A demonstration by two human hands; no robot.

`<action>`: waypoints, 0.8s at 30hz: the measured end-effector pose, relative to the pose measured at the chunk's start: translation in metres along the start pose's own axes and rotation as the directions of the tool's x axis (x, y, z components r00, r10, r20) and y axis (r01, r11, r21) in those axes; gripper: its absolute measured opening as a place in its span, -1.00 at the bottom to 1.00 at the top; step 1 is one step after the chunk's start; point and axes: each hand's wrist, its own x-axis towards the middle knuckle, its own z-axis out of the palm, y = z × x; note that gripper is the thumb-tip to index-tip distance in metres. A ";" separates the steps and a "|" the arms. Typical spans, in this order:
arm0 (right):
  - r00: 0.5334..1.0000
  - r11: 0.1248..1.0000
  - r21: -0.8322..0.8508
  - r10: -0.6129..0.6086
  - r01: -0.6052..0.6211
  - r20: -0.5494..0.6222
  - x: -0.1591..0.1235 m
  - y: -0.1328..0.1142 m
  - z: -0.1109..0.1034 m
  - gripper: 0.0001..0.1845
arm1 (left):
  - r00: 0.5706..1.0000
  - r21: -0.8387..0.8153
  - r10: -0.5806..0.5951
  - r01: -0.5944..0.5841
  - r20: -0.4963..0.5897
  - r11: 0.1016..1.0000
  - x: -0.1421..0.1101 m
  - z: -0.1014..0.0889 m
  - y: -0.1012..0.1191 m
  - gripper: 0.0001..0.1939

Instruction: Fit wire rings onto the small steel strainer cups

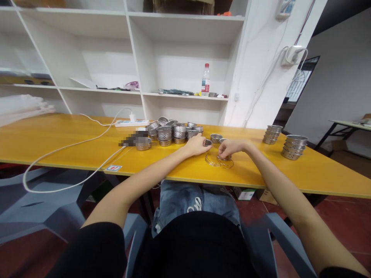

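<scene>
My left hand [197, 145] is closed around the side of a small perforated metal cup [208, 143] just above the yellow table. Close by on the right, my right hand [230, 147] has its fingers curled down in a pinch. Under those fingertips is a shiny metal piece [224, 158], mostly covered, so its kind is unclear. Thin wire rings [213, 163] lie flat on the table in front of both hands. Just beyond the hands stand two more perforated cups, one of them [216, 138] in plain sight and the other partly behind my right hand.
Several perforated cups [164, 133] are piled left of my hands. Two stacks of cups [272, 135] [294, 147] stand on the right. A power strip [131, 122] and white cable [69, 144] occupy the table's left. White shelves [185, 29] rise behind, bearing a bottle [205, 82].
</scene>
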 end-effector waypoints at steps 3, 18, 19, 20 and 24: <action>0.996 0.998 -0.016 -0.055 0.054 -0.072 -0.003 0.003 -0.006 -0.75 | 1.000 -0.030 0.028 -0.028 -0.010 0.999 0.002 0.002 -0.003 -0.62; 0.963 0.973 0.175 -0.103 0.149 -0.248 -0.012 -0.003 -0.010 -0.72 | 0.999 -0.238 0.046 -0.047 -0.013 0.970 0.007 0.010 -0.012 -0.37; 0.964 0.977 0.154 -0.106 0.147 -0.243 -0.012 -0.003 -0.010 -0.73 | 0.999 -0.239 0.046 -0.048 -0.013 0.970 0.007 0.009 -0.012 -0.38; 0.962 0.979 0.137 -0.111 0.148 -0.249 -0.012 -0.004 -0.010 -0.74 | 0.999 -0.240 0.048 -0.050 -0.014 0.969 0.007 0.009 -0.012 -0.38; 0.950 0.978 0.148 -0.097 0.146 -0.296 -0.012 -0.003 -0.011 -0.73 | 0.998 -0.239 0.056 -0.059 -0.018 0.969 0.007 0.008 -0.012 -0.42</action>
